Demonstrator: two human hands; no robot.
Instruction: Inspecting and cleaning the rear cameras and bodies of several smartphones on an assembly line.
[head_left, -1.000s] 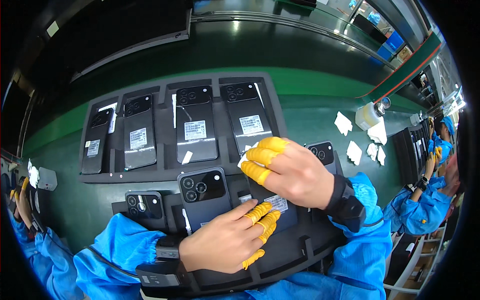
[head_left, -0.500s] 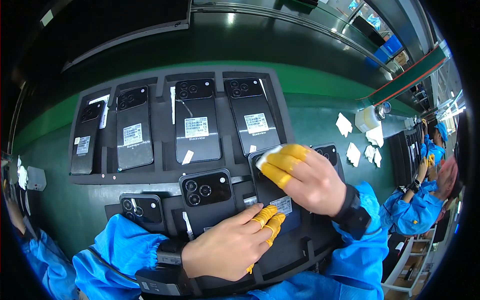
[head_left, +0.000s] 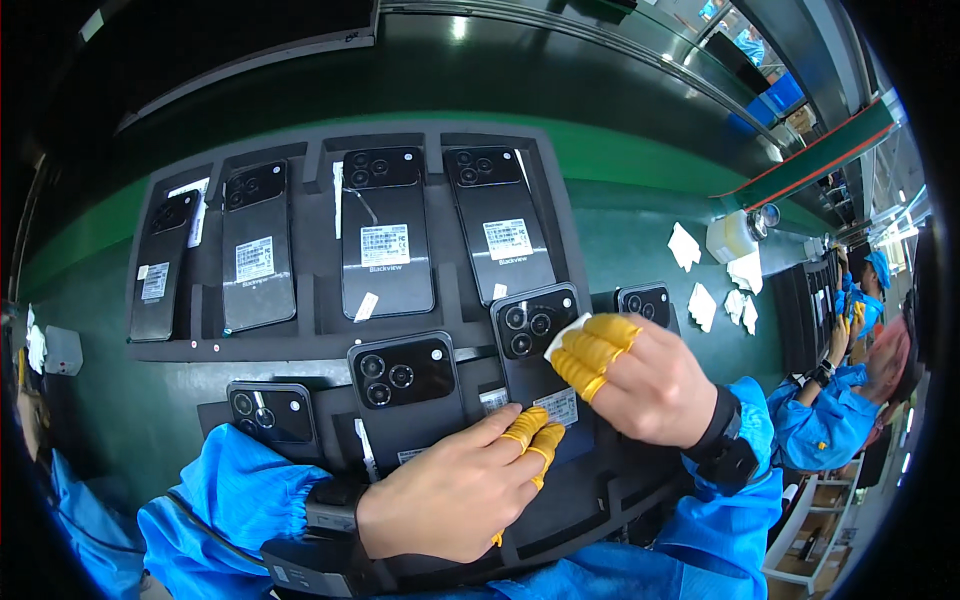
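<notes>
A black smartphone [head_left: 535,350] lies camera side up, its top end propped over the edge of the far tray. My left hand [head_left: 450,485], with yellow finger cots, holds its lower part; the fingers are together beside a white label [head_left: 557,408]. My right hand [head_left: 640,382], also in yellow finger cots, is closed on a folded white wipe [head_left: 566,336]. The wipe is at the right side of the phone, next to its camera block. Left of it, another black phone [head_left: 402,372] lies in the near tray, partly behind my left hand.
A dark foam tray [head_left: 320,325] holds several phones. More phones, one at left [head_left: 270,410] and one at right [head_left: 643,300], lie in the near tray. White wipes [head_left: 684,246] and a bottle [head_left: 732,238] are on the green bench at right. A co-worker [head_left: 830,410] sits further right.
My right hand has moved right and down with the wipe, off the camera block, uncovering the lenses. My left hand stays on the phone. The whole view has shifted slightly.
</notes>
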